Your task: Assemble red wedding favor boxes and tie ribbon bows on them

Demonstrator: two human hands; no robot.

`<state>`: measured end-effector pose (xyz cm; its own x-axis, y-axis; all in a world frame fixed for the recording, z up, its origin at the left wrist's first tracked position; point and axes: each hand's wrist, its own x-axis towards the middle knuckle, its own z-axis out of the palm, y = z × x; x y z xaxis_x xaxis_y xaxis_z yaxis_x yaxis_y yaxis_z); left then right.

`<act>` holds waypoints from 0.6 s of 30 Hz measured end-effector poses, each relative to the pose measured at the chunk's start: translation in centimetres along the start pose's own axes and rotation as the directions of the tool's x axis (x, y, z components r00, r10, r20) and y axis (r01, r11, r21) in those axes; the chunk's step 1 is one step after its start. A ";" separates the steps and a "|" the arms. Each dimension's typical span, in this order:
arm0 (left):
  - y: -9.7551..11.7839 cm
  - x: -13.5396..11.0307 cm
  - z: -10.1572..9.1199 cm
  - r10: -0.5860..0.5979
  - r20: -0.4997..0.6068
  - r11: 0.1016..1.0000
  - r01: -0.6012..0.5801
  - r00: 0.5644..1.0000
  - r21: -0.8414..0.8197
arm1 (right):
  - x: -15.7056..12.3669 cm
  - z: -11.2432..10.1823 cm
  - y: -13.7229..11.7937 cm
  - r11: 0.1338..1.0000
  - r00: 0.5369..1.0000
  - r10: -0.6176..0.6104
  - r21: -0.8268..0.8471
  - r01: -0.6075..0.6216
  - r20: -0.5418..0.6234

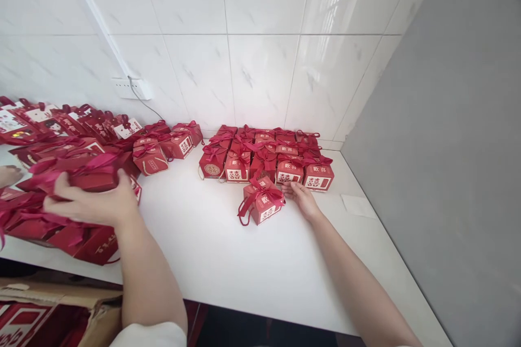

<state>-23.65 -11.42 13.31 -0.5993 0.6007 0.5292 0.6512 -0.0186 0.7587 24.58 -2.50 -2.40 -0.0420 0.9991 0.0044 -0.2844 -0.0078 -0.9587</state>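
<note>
My left hand (95,203) is on the left among crowded red gift boxes, its thumb and fingers around a red gift box (91,180) with a dark pink ribbon. Motion blurs it slightly, and the box's lower part is hidden. On the right, my right hand (302,199) has its fingers stretched out beside a single small red gift box (264,203) tied with a ribbon. Its fingertips are close to that box's right side; whether they touch I cannot tell. Behind it stand rows of similar red gift boxes (290,169) with white panels.
Taller red boxes (49,116) line the wall on the left. A cardboard carton (61,295) with red packages is below the white table (228,260). Another person's hand (10,175) shows at the left edge. A grey panel (439,135) borders the right side.
</note>
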 end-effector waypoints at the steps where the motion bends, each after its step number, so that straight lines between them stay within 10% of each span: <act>1: 1.0 -0.5 1.5 0.069 -0.151 0.992 -0.052 0.986 0.115 | 0.0 0.0 0.0 1.000 1.000 0.002 -0.002 -0.002 0.002; 7: 0.8 -1.7 12.4 0.089 -0.127 0.981 -0.065 0.988 0.184 | 0.1 -0.3 0.3 1.000 1.000 0.007 -0.002 -0.007 0.006; 13: -5.4 -0.1 17.9 -0.094 0.150 0.996 0.093 0.984 0.014 | 0.1 0.1 0.0 1.000 1.000 0.014 0.001 -0.014 0.015; 18: -5.5 1.2 22.6 -0.094 0.332 0.989 0.126 0.938 -0.076 | 0.4 0.1 0.2 1.000 1.000 0.019 0.008 -0.019 0.020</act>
<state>-17.46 7.47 1.24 -0.4689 0.8312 0.2989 0.5331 -0.0035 0.8461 24.41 -2.15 -2.57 -0.0664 0.9978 -0.0083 -0.2913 -0.0274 -0.9562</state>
